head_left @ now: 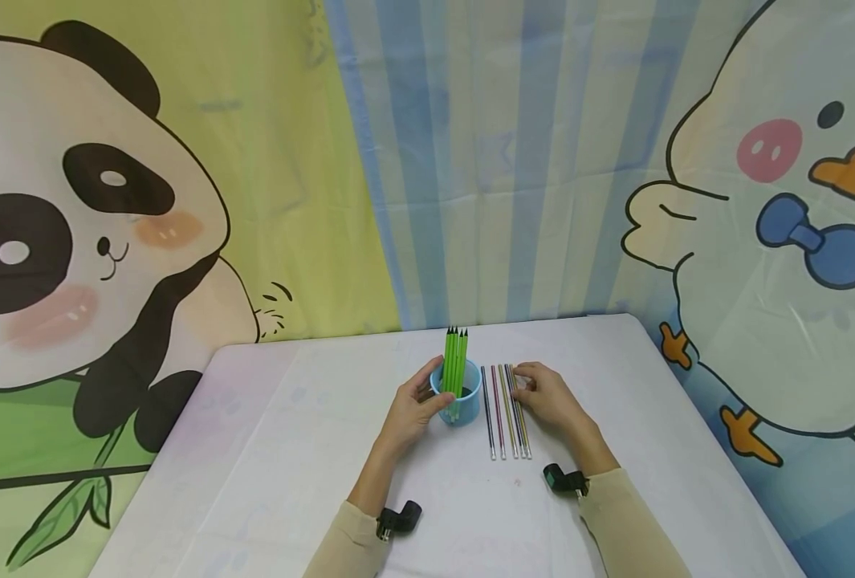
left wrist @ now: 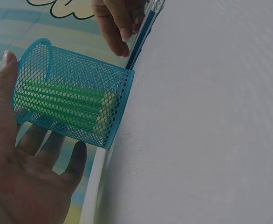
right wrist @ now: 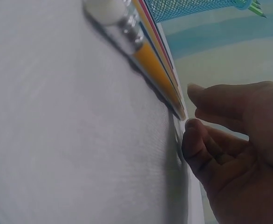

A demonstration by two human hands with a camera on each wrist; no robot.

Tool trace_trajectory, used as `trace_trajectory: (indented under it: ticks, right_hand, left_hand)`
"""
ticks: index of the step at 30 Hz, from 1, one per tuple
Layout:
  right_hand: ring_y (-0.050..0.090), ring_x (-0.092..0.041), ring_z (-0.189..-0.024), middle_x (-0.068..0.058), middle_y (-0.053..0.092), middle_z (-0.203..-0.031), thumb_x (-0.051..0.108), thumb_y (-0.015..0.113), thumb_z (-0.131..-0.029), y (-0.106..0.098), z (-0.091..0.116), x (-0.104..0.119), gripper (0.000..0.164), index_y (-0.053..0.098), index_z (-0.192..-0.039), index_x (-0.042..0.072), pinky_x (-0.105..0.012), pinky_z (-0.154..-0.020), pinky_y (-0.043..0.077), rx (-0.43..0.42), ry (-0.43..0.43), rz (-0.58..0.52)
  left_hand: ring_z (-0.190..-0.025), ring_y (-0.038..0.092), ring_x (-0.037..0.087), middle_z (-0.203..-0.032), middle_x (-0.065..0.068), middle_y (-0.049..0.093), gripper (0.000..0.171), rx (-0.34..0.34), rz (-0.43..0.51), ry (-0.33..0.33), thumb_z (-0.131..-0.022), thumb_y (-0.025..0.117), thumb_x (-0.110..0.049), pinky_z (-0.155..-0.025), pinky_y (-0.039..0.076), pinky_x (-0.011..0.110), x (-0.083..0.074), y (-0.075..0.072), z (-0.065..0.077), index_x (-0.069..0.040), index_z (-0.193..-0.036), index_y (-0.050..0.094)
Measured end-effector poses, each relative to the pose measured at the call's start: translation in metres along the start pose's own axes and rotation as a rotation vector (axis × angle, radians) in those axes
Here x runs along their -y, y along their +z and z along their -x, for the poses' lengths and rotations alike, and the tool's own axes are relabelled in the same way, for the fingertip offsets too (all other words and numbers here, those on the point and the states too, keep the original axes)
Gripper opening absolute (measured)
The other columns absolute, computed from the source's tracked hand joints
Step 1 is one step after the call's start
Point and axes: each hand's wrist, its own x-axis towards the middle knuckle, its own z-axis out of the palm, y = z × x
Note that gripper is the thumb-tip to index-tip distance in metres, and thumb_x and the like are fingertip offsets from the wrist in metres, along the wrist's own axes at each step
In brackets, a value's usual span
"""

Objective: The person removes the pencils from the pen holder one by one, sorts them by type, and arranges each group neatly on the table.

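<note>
Left hand (head_left: 414,408) curled round blue mesh cup (head_left: 463,412), thumb near rim, green pencils (head_left: 454,361) standing inside. Good hold; squeeze light, cup level. Over to right hand (head_left: 548,395): narrow gap between thumb and fingers, right at far tip of outermost pencil (right wrist: 156,67); can't tell whether pinched. Row of loose pencils (head_left: 517,413) flat on table (head_left: 290,466), just right of cup. Tidy work wants one tip only, fingertips low, neighbours undisturbed.
</note>
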Motion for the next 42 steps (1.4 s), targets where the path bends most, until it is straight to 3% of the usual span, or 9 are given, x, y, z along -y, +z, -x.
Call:
trace_trajectory:
  ticks: [5, 10, 13, 20, 25, 29, 42]
  right_hand:
    - [0.060, -0.025, -0.096, -0.021, 0.059, -0.143, 0.011, 0.072, -0.097, -0.002, 0.001, 0.004, 0.049, 0.059, -0.143, 0.000, -0.040, -0.085, 0.050, -0.035, 0.001, -0.020]
    - [0.064, -0.027, -0.099, -0.019, 0.063, -0.136, 0.016, 0.071, -0.099, -0.003, 0.001, 0.009, 0.052, 0.055, -0.148, 0.006, -0.041, -0.085, 0.053, -0.083, -0.017, -0.079]
    - [0.066, -0.027, -0.102, -0.019, 0.063, -0.137, 0.017, 0.072, -0.100, -0.004, 0.000, 0.013, 0.053, 0.054, -0.149, 0.008, -0.041, -0.086, 0.056, -0.122, -0.062, -0.123]
    - [0.067, -0.024, -0.106, -0.012, 0.063, -0.142, 0.015, 0.070, -0.101, -0.010, -0.002, 0.027, 0.050, 0.056, -0.148, 0.012, -0.038, -0.090, 0.058, -0.205, -0.155, -0.147]
    - [0.067, -0.024, -0.105, -0.011, 0.065, -0.140, 0.013, 0.070, -0.101, -0.012, 0.000, 0.041, 0.048, 0.057, -0.147, 0.013, -0.041, -0.091, 0.059, -0.247, -0.202, -0.165]
    - [0.069, -0.027, -0.108, -0.012, 0.064, -0.140, 0.014, 0.070, -0.101, -0.012, -0.001, 0.051, 0.047, 0.057, -0.146, 0.012, -0.049, -0.093, 0.059, -0.263, -0.251, -0.200]
    - [0.068, -0.032, -0.118, -0.011, 0.062, -0.143, 0.016, 0.070, -0.101, -0.006, -0.003, 0.066, 0.049, 0.056, -0.148, 0.013, -0.046, -0.099, 0.058, -0.252, -0.267, -0.258]
  left_hand:
    - [-0.134, 0.061, 0.029, -0.157, -0.003, 0.053, 0.078, -0.003, 0.001, -0.002, -0.090, 0.082, -0.037, -0.113, 0.048, 0.051, 0.001, 0.000, -0.001, -0.030, -0.158, 0.045]
    - [-0.133, 0.061, 0.029, -0.157, -0.002, 0.054, 0.081, -0.007, -0.006, -0.002, -0.090, 0.082, -0.039, -0.113, 0.048, 0.051, 0.000, 0.000, 0.000, -0.027, -0.160, 0.043]
    - [-0.133, 0.061, 0.030, -0.157, -0.001, 0.054, 0.082, -0.007, -0.006, -0.001, -0.090, 0.082, -0.039, -0.112, 0.049, 0.051, 0.000, 0.000, 0.000, -0.025, -0.160, 0.043]
    - [-0.135, 0.060, 0.029, -0.157, -0.003, 0.053, 0.076, -0.007, 0.008, -0.014, -0.089, 0.083, -0.038, -0.114, 0.047, 0.051, 0.001, 0.001, -0.002, -0.037, -0.156, 0.046]
    - [-0.135, 0.060, 0.030, -0.156, -0.003, 0.054, 0.077, -0.006, 0.007, -0.014, -0.090, 0.083, -0.037, -0.114, 0.047, 0.052, 0.001, 0.000, -0.001, -0.035, -0.157, 0.046]
    - [-0.134, 0.060, 0.029, -0.156, -0.004, 0.054, 0.076, -0.004, 0.004, -0.012, -0.090, 0.082, -0.038, -0.113, 0.048, 0.052, 0.002, 0.000, 0.000, -0.037, -0.156, 0.046]
    - [-0.131, 0.063, 0.029, -0.155, 0.000, 0.056, 0.076, -0.011, 0.000, -0.002, -0.090, 0.082, -0.039, -0.110, 0.051, 0.049, 0.001, 0.000, 0.001, -0.034, -0.158, 0.045]
